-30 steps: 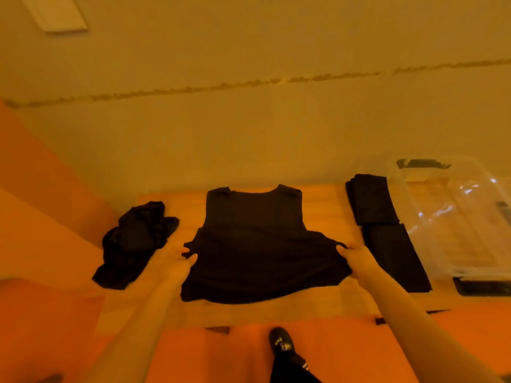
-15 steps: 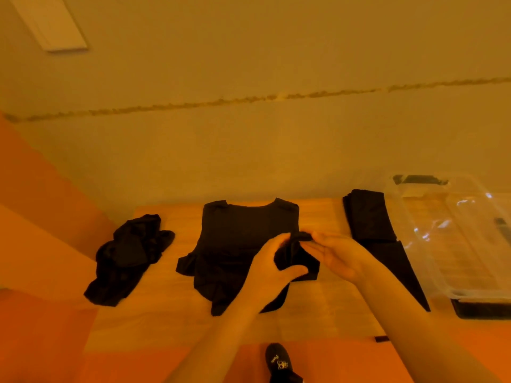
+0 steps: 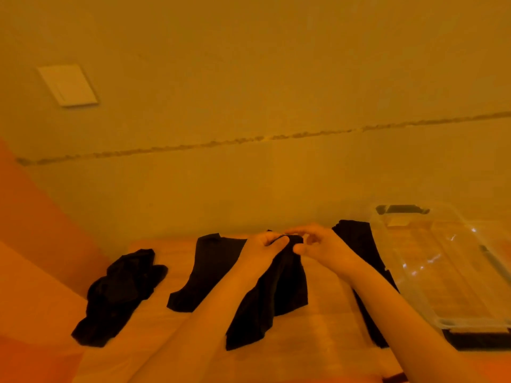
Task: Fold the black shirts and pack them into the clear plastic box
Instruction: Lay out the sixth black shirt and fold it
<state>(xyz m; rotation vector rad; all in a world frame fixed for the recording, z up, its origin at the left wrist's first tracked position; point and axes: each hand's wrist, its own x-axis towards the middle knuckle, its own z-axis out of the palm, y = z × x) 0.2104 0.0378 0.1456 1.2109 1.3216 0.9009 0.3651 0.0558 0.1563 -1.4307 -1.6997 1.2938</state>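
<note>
A black sleeveless shirt (image 3: 210, 269) lies in the middle of the wooden table (image 3: 318, 335), its hem pulled up and across toward the far right shoulder. My left hand (image 3: 262, 251) grips the bunched cloth at that shoulder. My right hand (image 3: 323, 248) meets it there, thumb and fingers pinching the same edge. A crumpled black shirt (image 3: 121, 294) sits at the left. Folded black shirts (image 3: 356, 241) lie to the right, partly behind my right forearm. The clear plastic box (image 3: 448, 272) stands at the far right, open.
A pale wall rises right behind the table, with a light switch plate (image 3: 67, 85) high on the left. A black lid or latch (image 3: 481, 340) lies under the box's near end. Orange floor or surface lies to the left of the table.
My hands have carried the shirt's hem from mid-chest up to the far right shoulder, folding the cloth over. The camera has tilted upward, so the table sits lower in view.
</note>
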